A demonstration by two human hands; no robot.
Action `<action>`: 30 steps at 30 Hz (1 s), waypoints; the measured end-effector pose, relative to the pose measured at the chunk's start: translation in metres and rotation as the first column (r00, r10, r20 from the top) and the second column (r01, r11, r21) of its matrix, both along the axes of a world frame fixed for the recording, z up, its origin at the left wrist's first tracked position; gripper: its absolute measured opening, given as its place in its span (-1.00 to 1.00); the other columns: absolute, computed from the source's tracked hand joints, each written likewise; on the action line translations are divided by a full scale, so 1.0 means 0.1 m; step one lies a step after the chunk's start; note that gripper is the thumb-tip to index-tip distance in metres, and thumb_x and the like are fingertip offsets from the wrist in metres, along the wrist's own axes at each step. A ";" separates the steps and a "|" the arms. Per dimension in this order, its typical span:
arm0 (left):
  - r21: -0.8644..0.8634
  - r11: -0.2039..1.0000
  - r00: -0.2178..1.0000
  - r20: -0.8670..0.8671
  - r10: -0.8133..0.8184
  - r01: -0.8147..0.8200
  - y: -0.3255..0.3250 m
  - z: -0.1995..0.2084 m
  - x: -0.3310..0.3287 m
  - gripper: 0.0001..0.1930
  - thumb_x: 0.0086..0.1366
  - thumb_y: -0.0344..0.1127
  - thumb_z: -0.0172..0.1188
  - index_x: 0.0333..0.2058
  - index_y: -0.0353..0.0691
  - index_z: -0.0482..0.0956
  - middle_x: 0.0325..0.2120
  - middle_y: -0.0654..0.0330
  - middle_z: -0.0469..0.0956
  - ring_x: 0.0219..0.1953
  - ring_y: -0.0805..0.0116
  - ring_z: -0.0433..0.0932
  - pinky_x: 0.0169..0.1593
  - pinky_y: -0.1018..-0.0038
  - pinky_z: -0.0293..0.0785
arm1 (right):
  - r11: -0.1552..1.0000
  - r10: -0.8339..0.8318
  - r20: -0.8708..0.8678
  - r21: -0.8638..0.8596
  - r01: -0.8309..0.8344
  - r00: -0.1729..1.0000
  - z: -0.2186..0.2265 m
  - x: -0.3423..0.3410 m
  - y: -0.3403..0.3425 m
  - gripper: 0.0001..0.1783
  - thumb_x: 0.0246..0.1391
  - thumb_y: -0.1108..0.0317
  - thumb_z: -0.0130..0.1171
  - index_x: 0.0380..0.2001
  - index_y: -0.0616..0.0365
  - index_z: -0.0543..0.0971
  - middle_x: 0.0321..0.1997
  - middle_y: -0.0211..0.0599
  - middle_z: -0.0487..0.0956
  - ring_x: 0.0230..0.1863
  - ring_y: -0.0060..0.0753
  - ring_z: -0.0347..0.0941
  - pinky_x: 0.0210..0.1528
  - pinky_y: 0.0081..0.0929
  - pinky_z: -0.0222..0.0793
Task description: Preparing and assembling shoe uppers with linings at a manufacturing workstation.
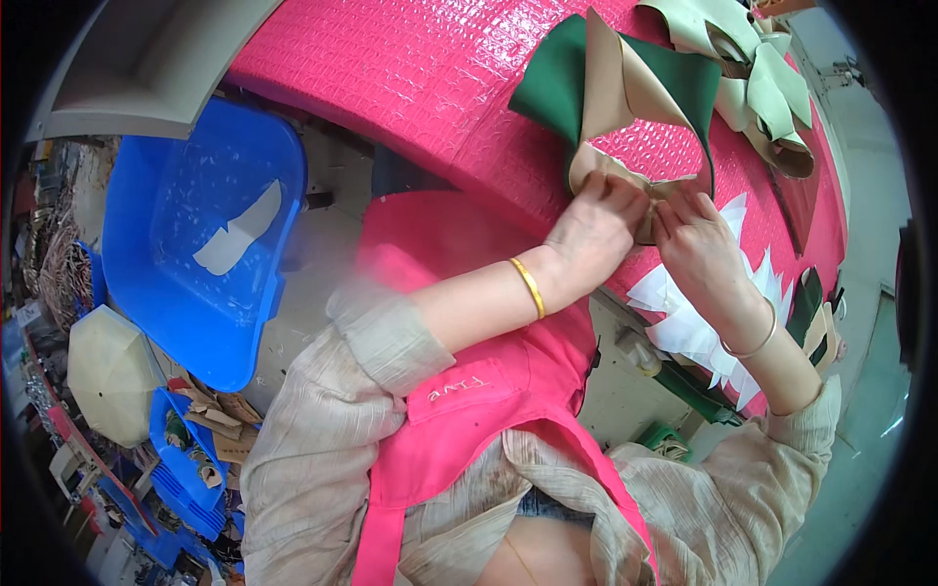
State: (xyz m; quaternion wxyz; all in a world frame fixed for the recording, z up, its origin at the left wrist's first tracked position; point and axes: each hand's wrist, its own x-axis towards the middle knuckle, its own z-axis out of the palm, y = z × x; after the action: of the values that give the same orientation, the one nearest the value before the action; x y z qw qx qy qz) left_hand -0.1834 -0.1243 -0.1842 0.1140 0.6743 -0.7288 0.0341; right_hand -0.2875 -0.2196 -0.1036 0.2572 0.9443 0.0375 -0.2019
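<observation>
A green leather piece [555, 86] with a tan lining [625, 83] stands folded open on the pink-covered table [391, 83]. It looks like a shoe or boot upper. My left hand [601, 225] closes its fingers on the near edge of the tan lining. Close beside it, my right hand [702, 239] pinches the same edge, fingertips almost meeting the left ones. The fingers hide the exact spot being gripped. Behind the piece, at the far right, lies a pile of pale green leather pieces [777, 93].
White pointed sheets [674, 313] lie under and beside my right forearm. To the left stands a big blue bin [132, 225] with a white scrap [239, 234] inside. A grey shelf [147, 88] juts in at upper left. Blue baskets [191, 503] stand at lower left.
</observation>
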 end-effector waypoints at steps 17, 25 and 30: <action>0.074 0.993 0.091 -0.992 0.083 -0.094 -0.23 0.20 0.12 -0.70 0.04 -0.28 0.18 -0.22 -0.26 0.49 -0.31 0.19 0.50 -0.13 0.29 0.41 -0.05 0.41 0.26 | 0.856 -0.087 0.617 0.448 -0.258 0.782 0.60 0.53 -0.18 -0.78 -0.27 0.54 0.09 -0.41 0.21 0.49 -0.35 -0.27 0.49 -0.26 -0.34 0.42 0.00 -0.35 0.27; 0.224 0.968 -0.906 -0.423 -0.010 -0.115 1.05 -0.12 0.23 -0.64 0.23 -0.33 -0.03 0.00 -0.25 0.28 -0.07 0.16 0.37 0.04 0.28 0.29 0.18 0.33 0.07 | 0.428 -0.469 0.252 0.903 -0.032 0.846 -0.30 1.09 -0.26 -0.44 -0.25 0.54 0.11 -0.04 0.19 0.33 -0.07 -0.13 0.39 -0.03 -0.13 0.31 0.05 -0.32 0.21; 0.505 0.793 -0.706 -0.694 0.140 -0.340 1.58 -0.02 1.20 -0.59 0.25 -0.14 -0.06 -0.01 -0.26 0.30 -0.12 0.12 0.41 -0.08 0.36 0.40 -0.01 0.38 0.30 | 0.769 -0.235 0.447 0.629 -0.116 0.863 -0.18 1.38 0.26 -0.64 -0.24 0.44 0.08 -0.23 0.15 0.43 -0.25 -0.22 0.33 -0.09 -0.22 0.26 0.07 -0.31 0.12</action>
State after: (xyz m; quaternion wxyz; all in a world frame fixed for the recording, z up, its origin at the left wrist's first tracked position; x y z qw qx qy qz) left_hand -0.0633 0.0333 -0.1857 0.7037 0.5093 0.0378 -0.4941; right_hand -0.1499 -0.1931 -0.1211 -0.0838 0.9942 0.0046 0.0666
